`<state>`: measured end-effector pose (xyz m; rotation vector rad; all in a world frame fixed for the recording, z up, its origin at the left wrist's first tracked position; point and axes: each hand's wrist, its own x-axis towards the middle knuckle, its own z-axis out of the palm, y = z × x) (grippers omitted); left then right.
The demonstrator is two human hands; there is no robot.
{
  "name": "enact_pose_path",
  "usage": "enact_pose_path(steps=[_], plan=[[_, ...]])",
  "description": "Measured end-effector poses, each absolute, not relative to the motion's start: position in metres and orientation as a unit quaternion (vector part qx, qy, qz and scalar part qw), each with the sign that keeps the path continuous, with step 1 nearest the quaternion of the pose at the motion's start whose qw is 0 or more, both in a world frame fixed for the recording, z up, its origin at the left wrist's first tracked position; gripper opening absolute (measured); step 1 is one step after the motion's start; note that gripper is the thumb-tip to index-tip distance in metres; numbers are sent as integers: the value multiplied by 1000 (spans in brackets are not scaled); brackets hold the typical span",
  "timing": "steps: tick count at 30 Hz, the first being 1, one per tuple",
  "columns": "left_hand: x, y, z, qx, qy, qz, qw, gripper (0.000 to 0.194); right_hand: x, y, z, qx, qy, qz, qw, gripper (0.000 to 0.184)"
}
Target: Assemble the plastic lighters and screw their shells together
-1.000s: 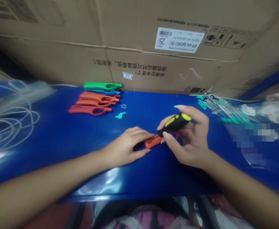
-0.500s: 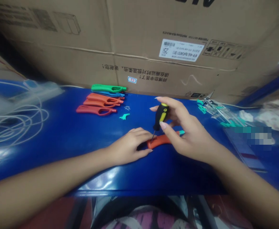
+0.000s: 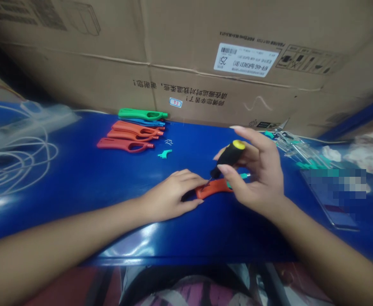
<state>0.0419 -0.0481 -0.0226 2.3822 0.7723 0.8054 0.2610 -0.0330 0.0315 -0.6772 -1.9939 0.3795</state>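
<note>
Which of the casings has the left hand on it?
The separate orange casing in front: the left hand holds its left end, below the screwdriver. The other casings lie together at back left, touched by neither hand.

Smooth plastic casing [image 3: 217, 188]; glossy table [image 3: 186, 238].

Glossy blue desk [image 3: 94, 178]. Left: loose coils of white cable [image 3: 24, 168], beside blurred clear plastic bag [image 3: 57, 114]. Toward back, left of centre: row of five handle-shaped casings [image 3: 122, 127], green, blue, two orange, red. Just right of row: tiny white pins [image 3: 168, 142], small teal piece [image 3: 165, 154]. Centre, nearer: single orange casing [image 3: 218, 186]. Right: jumbled metal rods with teal parts [image 3: 296, 148]; nearer, dark flat slab [image 3: 339, 219].
</note>
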Motion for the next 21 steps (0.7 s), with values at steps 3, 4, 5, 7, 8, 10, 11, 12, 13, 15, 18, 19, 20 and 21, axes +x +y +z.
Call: enact_pose_path(steps=[3, 4, 5, 7, 8, 10, 11, 12, 13, 15, 18, 19, 20, 21], plan=[[42, -48, -22, 877, 281, 296, 252, 38, 263, -32, 33, -229, -847, 5, 479, 64], [42, -48, -22, 878, 281, 295, 253, 38, 263, -33, 34, -220, -855, -18, 469, 61], [42, -48, -22, 878, 282, 293, 253, 37, 264, -35, 35, -222, -860, -14, 460, 57], [42, -48, -22, 878, 286, 287, 254, 35, 263, -38, 38, -246, -859, 51, 446, 52], [42, -48, -22, 879, 287, 284, 254, 34, 263, -39, 39, -256, -855, 88, 443, 50], [42, -48, -23, 879, 288, 282, 256, 34, 263, -40, 43, -266, -848, 99, 448, 46], [42, -48, -23, 879, 287, 282, 257, 34, 264, -40, 44, -265, -848, 66, 454, 44], [42, -48, -23, 879, 285, 283, 258, 35, 266, -39, 46, -260, -852, 18, 454, 46], [42, -48, -22, 878, 284, 283, 260, 36, 267, -38, 47, -255, -856, -31, 449, 49], [42, -48, -22, 879, 281, 286, 260, 37, 270, -37, 49, -244, -863, -69, 437, 52], [42, -48, -22, 879, 285, 284, 256, 35, 272, -37, 50, -251, -864, 73, 431, 46], [42, -49, -22, 879, 287, 283, 255, 34, 272, -38, 49, -250, -858, 122, 431, 46], [42, -48, -22, 879, 289, 281, 254, 33, 271, -38, 48, -247, -854, 145, 434, 44], [42, -48, -22, 879, 291, 279, 255, 32, 271, -38, 48, -243, -854, 132, 441, 42]])
